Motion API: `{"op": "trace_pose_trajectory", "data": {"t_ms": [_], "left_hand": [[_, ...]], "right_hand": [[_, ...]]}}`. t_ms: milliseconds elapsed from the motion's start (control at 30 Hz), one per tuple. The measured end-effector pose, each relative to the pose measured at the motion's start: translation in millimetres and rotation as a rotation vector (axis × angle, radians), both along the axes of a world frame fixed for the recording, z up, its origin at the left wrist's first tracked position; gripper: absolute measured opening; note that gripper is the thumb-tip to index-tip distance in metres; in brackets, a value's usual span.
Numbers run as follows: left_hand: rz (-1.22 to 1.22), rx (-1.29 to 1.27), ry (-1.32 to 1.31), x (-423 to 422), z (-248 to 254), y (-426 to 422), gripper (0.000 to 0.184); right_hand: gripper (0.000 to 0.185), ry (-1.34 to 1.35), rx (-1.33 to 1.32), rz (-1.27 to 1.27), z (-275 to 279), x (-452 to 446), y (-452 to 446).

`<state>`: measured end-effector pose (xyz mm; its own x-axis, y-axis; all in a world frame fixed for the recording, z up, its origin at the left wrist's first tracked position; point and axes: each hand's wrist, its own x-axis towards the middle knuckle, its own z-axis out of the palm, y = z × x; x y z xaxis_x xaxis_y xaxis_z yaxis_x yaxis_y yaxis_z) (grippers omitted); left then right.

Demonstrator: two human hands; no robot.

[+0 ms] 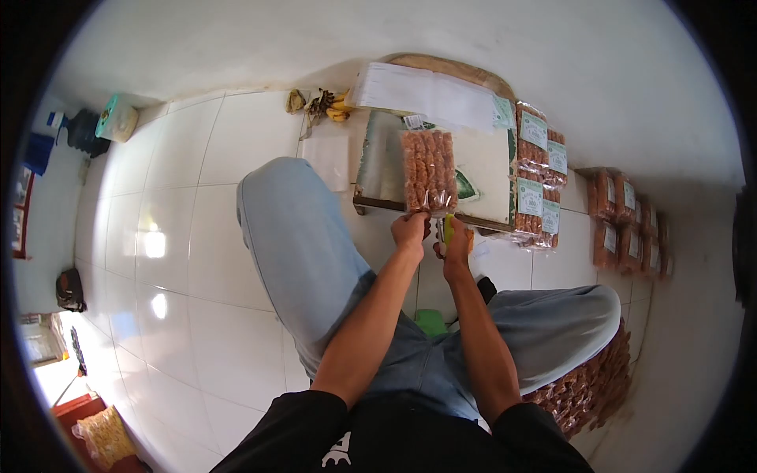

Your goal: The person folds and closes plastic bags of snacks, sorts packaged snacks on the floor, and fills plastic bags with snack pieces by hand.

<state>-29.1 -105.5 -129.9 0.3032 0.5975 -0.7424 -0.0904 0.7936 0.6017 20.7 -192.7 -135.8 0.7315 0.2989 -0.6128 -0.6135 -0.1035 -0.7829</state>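
A clear plastic pack of brown crunchy-looking pieces in rows (430, 169) lies on a low table (490, 169). My left hand (410, 232) is closed on the pack's near edge. Just right of it, my right hand (455, 246) is wrapped round a yellow-green tool (449, 229), whose tip is close to that edge; the kind of tool is hard to make out. White paper sheets (426, 91) cover the far part of the table. Labelled packs (530, 206) are stacked at the table's right side.
More packs (627, 225) stand on the floor by the right wall. Bananas (339, 108) lie left of the table. A heap of brown packs (587, 386) is beside my right knee. A tub (117, 118) stands far left.
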Motion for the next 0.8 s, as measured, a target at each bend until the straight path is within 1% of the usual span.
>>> {"op": "trace_pose_trajectory", "data": {"t_ms": [67,167,233,267,300,333,367,400,433,467,500,533,567,600,667,700,767,800], "left_hand": [[-0.021,-0.017,-0.007,-4,0,1,0.011],[-0.08,-0.04,-0.019,-9,12,0,0.013],[-0.052,-0.117,-0.073,-11,12,0,0.02],[-0.063,-0.114,-0.069,-12,11,-1,0.02],[-0.045,-0.11,-0.105,-13,6,-3,0.024],[-0.025,-0.105,-0.143,-13,2,-4,0.028],[-0.031,-0.101,-0.14,-13,-3,-7,0.028],[-0.01,-0.05,-0.157,-11,-4,-11,0.033],[0.01,0.003,-0.175,-9,-5,-14,0.038],[0.005,0.009,-0.174,-7,-6,-17,0.038],[-0.005,0.053,-0.128,-5,-3,-19,0.043],[-0.015,0.096,-0.08,-3,-1,-20,0.048],[-0.022,0.102,-0.076,-2,1,-21,0.048],[0.008,0.114,-0.067,-1,2,-21,0.051],[0.03,0.138,-0.057,0,5,-20,0.054],[0.041,0.146,-0.027,-1,5,-19,0.055],[0.053,0.164,0.007,-4,6,-17,0.057],[0.052,0.143,0.021,-6,5,-16,0.058]], "right_hand": [[0.033,0.003,-0.007,-0.048,-5,3,-12],[0.037,0.053,0.053,-0.137,-3,9,-29],[0.037,0.05,0.016,-0.215,6,13,-31],[0.043,0.019,0.033,-0.208,5,17,-33],[0.043,0.022,0.036,-0.218,5,20,-34],[0.04,-0.006,0.032,-0.226,6,24,-34],[0.037,-0.035,0.029,-0.231,7,28,-33],[0.037,-0.033,0.035,-0.235,4,34,-34],[0.036,-0.073,-0.005,-0.18,1,41,-34],[0.036,-0.112,-0.046,-0.126,-3,47,-32],[0.036,-0.112,-0.039,-0.131,-7,54,-26],[0.038,-0.408,-0.183,-0.05,-10,61,-18],[0.041,-0.699,-0.33,0.031,-13,65,-13],[0.041,-0.696,-0.326,0.02,-7,67,-9],[0.049,-1.107,-0.576,0.118,6,73,0],[0.049,-1.105,-0.569,0.108,9,79,4],[0.049,-1.19,-0.766,0.317,16,88,9],[0.049,-1.187,-0.757,0.311,17,92,10]]}}
